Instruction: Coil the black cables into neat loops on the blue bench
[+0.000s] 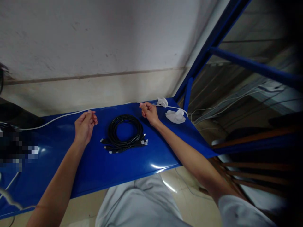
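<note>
My left hand [85, 126] is above the back part of the blue table, left of a coil of black cables [125, 130]. Its fingers are curled, with the thumb against the index finger. On the other side of the coil is my right hand [149, 113], thumb and index finger also pressed together. A thin white cable [63, 116] runs along the wall side of the table and passes at or behind both sets of fingertips. Whether either hand grips it, I cannot tell. The coil lies flat, and its several plug ends point left and right at its near side.
Two crumpled white pieces [175, 116] lie right of my right hand. The blue table [99, 170] meets the wall [94, 91] at the back. Blue frame bars [189, 91] rise at its right end. Dark objects [16, 116] and white cords stand at the left.
</note>
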`<control>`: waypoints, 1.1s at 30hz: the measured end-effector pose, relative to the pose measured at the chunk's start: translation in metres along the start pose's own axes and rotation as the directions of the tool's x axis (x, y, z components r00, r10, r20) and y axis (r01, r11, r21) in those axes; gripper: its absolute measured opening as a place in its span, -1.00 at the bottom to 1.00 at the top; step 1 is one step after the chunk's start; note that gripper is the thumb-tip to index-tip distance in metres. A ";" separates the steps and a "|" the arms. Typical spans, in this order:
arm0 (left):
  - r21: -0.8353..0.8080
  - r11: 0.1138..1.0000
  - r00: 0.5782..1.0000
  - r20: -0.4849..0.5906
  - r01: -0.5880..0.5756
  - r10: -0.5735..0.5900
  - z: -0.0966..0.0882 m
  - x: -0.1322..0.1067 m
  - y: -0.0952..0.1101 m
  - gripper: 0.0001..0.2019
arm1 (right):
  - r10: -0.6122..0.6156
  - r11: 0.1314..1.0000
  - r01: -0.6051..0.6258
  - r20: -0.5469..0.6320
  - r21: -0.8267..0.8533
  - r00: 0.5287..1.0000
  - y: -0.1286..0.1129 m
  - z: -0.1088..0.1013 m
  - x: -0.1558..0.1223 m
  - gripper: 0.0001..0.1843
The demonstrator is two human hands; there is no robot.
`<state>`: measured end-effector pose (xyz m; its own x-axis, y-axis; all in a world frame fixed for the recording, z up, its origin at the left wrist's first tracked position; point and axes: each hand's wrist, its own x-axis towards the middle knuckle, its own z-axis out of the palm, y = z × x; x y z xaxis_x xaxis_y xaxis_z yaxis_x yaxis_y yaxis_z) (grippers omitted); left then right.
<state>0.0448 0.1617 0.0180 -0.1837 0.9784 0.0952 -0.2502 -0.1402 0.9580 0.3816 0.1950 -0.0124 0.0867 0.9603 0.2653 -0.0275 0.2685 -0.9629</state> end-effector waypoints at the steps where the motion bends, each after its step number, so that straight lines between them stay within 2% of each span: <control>1: 0.001 1.000 1.000 0.004 0.008 -0.008 0.003 -0.002 0.001 -0.71 | -0.009 1.000 0.009 0.000 -0.024 1.000 0.000 0.000 -0.002 -0.33; 4: 0.014 1.000 1.000 0.018 0.020 -0.021 0.010 -0.007 0.001 -0.71 | -0.114 0.982 0.111 -0.015 -0.153 0.993 -0.004 -0.001 -0.006 -0.39; 6: 0.024 0.999 0.999 0.023 0.024 -0.024 0.014 -0.011 0.000 -0.71 | -0.257 0.920 0.253 0.028 -0.300 0.966 -0.008 -0.004 -0.009 -0.46; 9: 0.031 0.999 0.999 0.031 0.019 -0.020 0.016 -0.013 -0.002 -0.72 | -0.457 0.712 0.471 0.166 -0.521 0.874 -0.015 -0.008 -0.015 -0.52; 12: 0.037 0.999 0.999 0.034 0.009 -0.011 0.016 -0.014 -0.003 -0.72 | -0.546 0.516 0.585 0.286 -0.625 0.787 -0.022 -0.010 -0.019 -0.51; 15: 0.051 0.999 1.000 0.024 0.006 -0.007 0.015 -0.013 -0.004 -0.72 | -0.573 0.397 0.653 0.382 -0.645 0.725 -0.028 -0.010 -0.020 -0.52; 17: 0.063 0.998 1.000 0.020 0.003 -0.004 0.014 -0.012 -0.005 -0.72 | -0.573 0.346 0.665 0.413 -0.662 0.708 -0.030 -0.011 -0.021 -0.51; 22: 0.071 0.997 1.000 0.026 -0.007 0.006 0.012 -0.012 -0.007 -0.73 | -0.563 0.317 0.648 0.413 -0.693 0.716 -0.032 -0.013 -0.020 -0.45; 33: 0.075 0.997 1.000 0.006 -0.006 0.005 0.013 -0.011 -0.006 -0.72 | -0.545 0.377 0.643 0.402 -0.667 0.736 -0.031 -0.014 -0.021 -0.46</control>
<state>0.0612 0.1534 0.0146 -0.1792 0.9785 0.1018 -0.1769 -0.1339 0.9751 0.3942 0.1654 0.0115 -0.3216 0.5911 0.7397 0.7093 0.6679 -0.2254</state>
